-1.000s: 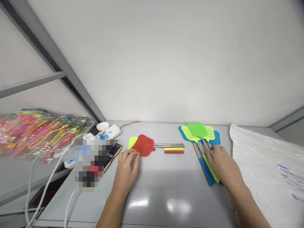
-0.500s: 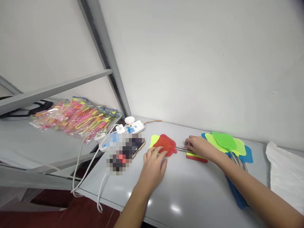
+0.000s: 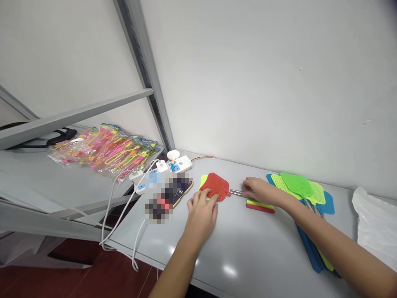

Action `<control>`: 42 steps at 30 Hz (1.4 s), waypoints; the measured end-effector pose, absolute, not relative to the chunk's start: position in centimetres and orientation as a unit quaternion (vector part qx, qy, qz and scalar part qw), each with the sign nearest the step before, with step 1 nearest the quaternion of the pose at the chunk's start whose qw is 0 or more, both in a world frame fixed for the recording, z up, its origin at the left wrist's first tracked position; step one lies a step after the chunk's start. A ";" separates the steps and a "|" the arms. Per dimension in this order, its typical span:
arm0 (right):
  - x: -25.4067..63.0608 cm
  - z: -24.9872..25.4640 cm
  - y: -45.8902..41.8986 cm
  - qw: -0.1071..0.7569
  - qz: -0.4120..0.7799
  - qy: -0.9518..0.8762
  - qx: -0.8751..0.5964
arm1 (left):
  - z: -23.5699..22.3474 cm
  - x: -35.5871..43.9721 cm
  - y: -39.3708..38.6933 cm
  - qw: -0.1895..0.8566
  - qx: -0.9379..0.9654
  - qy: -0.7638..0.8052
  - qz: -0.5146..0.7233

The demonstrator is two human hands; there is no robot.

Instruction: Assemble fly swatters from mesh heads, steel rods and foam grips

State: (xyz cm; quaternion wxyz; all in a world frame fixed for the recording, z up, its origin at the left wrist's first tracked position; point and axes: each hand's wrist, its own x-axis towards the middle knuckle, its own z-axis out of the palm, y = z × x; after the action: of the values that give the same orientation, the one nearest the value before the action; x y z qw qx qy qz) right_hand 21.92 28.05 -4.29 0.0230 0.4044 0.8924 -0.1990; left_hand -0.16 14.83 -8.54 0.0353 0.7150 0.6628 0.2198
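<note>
A red fly swatter lies on the table, its mesh head on top of a yellow-green swatter head that peeks out at the left. The fingertips of my left hand rest spread on the red head. At the metal shafts, my right hand has its fingers closed around them, hiding part of them. Below that hand show the red handle and a yellow-green one, side by side. Beside my right forearm is a pile of swatters, with a green head uppermost and yellow-green and blue heads under it.
On the left are a phone, partly pixelated, and white power strips with cables. Packaged colourful items cover part of a shelf behind a grey metal bar. A white plastic bag lies far right.
The red head has turned slightly and lies more squarely over the yellow-green one. My right hand is closed more tightly at the shafts. The view has shifted a little.
</note>
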 end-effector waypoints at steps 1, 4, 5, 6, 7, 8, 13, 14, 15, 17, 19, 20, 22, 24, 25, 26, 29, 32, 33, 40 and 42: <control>22.1 -4.4 28.4 0.025 -0.209 0.890 0.404 | -8.6 -0.2 14.8 0.035 0.714 0.663 0.221; 22.5 -4.5 29.1 0.030 -0.233 0.885 0.403 | -8.5 0.0 14.8 0.031 0.711 0.665 0.225; 22.6 -4.5 29.2 0.028 -0.235 0.884 0.403 | -8.4 0.2 14.8 0.028 0.711 0.665 0.226; 22.7 -4.5 29.3 0.024 -0.236 0.884 0.403 | -8.2 0.4 14.8 0.026 0.712 0.664 0.226; 22.8 -4.6 29.3 0.019 -0.234 0.885 0.403 | -8.1 0.7 14.7 0.023 0.716 0.661 0.225; 22.8 -4.6 29.2 0.013 -0.229 0.885 0.404 | -7.9 1.0 14.7 0.022 0.721 0.655 0.224; 22.3 -4.9 28.7 -0.040 -0.179 0.882 0.434 | -6.7 3.8 14.2 0.046 0.756 0.613 0.227; 22.2 -4.8 28.5 -0.056 -0.168 0.877 0.447 | -6.6 4.5 14.2 0.054 0.762 0.604 0.229; 22.2 -4.6 28.4 -0.073 -0.158 0.870 0.461 | -6.5 5.2 14.2 0.061 0.768 0.595 0.228; 22.5 -3.7 28.0 -0.118 -0.143 0.854 0.485 | -6.4 6.5 14.4 0.071 0.779 0.584 0.217; 23.2 -2.3 27.1 -0.166 -0.129 0.839 0.502 | -6.4 7.5 14.8 0.075 0.783 0.584 0.200; 23.6 -1.5 26.5 -0.199 -0.126 0.829 0.507 | -6.5 8.0 15.1 0.075 0.783 0.587 0.193; 24.6 0.0 25.0 -0.317 -0.157 0.793 0.496 | -6.7 8.6 15.5 0.074 0.780 0.592 0.188; 25.4 1.1 23.3 -0.468 -0.250 0.719 0.450 | -6.9 8.9 15.7 0.076 0.780 0.592 0.190; 25.8 1.5 22.4 -0.527 -0.308 0.672 0.418 | -6.9 9.0 15.7 0.078 0.780 0.590 0.192; 26.0 1.7 21.6 -0.565 -0.364 0.629 0.390 | -7.0 9.0 15.7 0.082 0.781 0.587 0.195; 26.5 1.7 19.7 -0.587 -0.479 0.548 0.354 | -7.3 9.1 15.4 0.096 0.779 0.584 0.209; 26.7 1.5 18.6 -0.594 -0.542 0.491 0.336 | -7.7 9.2 15.0 0.117 0.776 0.578 0.223; 26.7 1.4 18.2 -0.597 -0.556 0.476 0.330 | -7.7 9.1 14.8 0.127 0.778 0.573 0.227; 26.2 2.5 16.2 -0.622 -0.607 0.410 0.276 | -5.2 7.9 12.3 0.249 0.750 0.513 0.335; 25.7 3.3 15.6 -0.630 -0.611 0.400 0.265 | -4.1 7.7 11.5 0.313 0.693 0.500 0.414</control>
State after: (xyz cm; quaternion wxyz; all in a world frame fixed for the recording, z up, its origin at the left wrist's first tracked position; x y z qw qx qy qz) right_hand 25.73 15.62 3.28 -0.6300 0.2652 0.3999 -0.6106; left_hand 7.69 11.46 -4.11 0.3125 0.6933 0.5003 0.4139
